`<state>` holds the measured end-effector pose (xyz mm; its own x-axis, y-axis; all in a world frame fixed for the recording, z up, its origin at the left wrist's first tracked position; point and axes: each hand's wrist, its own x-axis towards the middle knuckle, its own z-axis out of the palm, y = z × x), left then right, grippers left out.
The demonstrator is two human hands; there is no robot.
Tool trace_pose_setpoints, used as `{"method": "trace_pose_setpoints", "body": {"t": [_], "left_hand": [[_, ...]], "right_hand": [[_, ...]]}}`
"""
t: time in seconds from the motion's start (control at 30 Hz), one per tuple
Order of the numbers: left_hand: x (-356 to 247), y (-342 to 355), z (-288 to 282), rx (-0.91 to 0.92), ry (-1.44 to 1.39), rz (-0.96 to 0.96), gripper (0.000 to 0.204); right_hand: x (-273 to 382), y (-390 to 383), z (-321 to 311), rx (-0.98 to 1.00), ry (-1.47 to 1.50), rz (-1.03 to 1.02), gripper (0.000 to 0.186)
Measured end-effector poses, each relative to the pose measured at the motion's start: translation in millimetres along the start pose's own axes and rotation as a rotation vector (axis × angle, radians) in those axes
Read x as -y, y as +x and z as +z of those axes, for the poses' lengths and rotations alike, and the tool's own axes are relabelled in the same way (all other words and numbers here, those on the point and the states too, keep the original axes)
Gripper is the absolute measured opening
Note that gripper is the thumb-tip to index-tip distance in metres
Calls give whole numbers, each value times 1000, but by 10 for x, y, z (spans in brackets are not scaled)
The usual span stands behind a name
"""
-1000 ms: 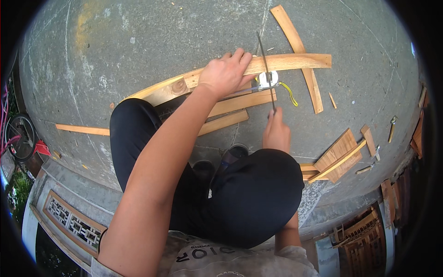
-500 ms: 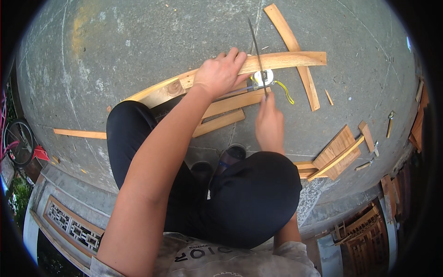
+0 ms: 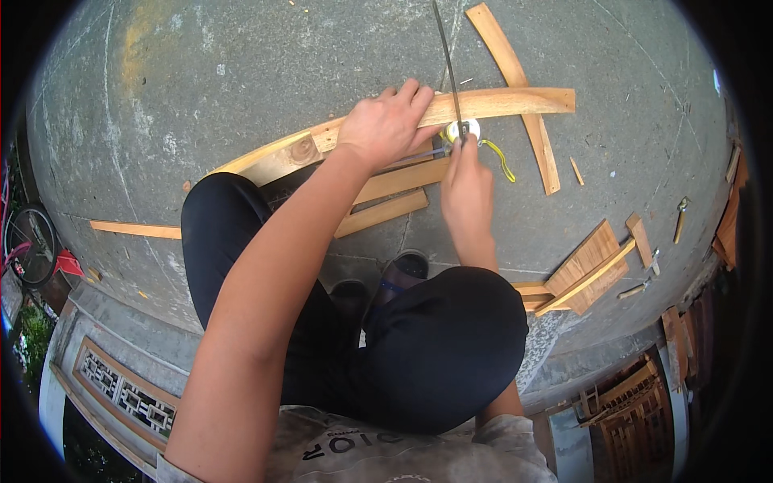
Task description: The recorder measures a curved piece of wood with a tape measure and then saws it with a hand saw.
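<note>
A long, narrow wooden plank (image 3: 499, 101) runs from beside my left knee out to the right. My left hand (image 3: 385, 122) is closed over it, fingers across its far edge. In my right hand (image 3: 467, 179) is the near end of a saw (image 3: 451, 68), its thin dark blade seen edge-on and crossing the plank just right of my left fingers. The saw's handle is mostly hidden by my fist. Below the plank, partly behind the blade and right hand, sits a white tape measure (image 3: 473, 130) with a yellow strap (image 3: 506, 166).
Another wooden strip (image 3: 501, 48) lies crosswise under the plank's right end. Shorter boards (image 3: 383, 214) lie near my feet. At right rest joined wood pieces (image 3: 592, 262), a hammer (image 3: 681, 219) and small tools (image 3: 634, 290). A bicycle wheel (image 3: 31, 245) stands far left.
My right hand has pushed away from me toward the plank, and the saw blade has slid farther across it. The left hand keeps its place on the plank.
</note>
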<state>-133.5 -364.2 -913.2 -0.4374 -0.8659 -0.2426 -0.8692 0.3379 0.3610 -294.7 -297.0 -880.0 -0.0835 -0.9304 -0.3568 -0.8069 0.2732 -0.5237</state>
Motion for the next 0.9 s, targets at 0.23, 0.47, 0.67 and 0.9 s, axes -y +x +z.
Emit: {"method": "trace_pose_setpoints", "body": {"t": [0.23,0.47,0.67,0.9], "left_hand": [[-86,62,39,-36,-3,33,46],[9,-15,2,-2,-3,-14,49],[-103,80,14,-9,1,14,49],[-17,8,-6,25,-1,-17,48]], "right_hand": [[-480,-698,-161,139,-110,206,21],[-97,-24,14,55,6,12,18],[-650,-763,-56,37,-28,148,17],[-184,-10,123,26,61,29,24]]}}
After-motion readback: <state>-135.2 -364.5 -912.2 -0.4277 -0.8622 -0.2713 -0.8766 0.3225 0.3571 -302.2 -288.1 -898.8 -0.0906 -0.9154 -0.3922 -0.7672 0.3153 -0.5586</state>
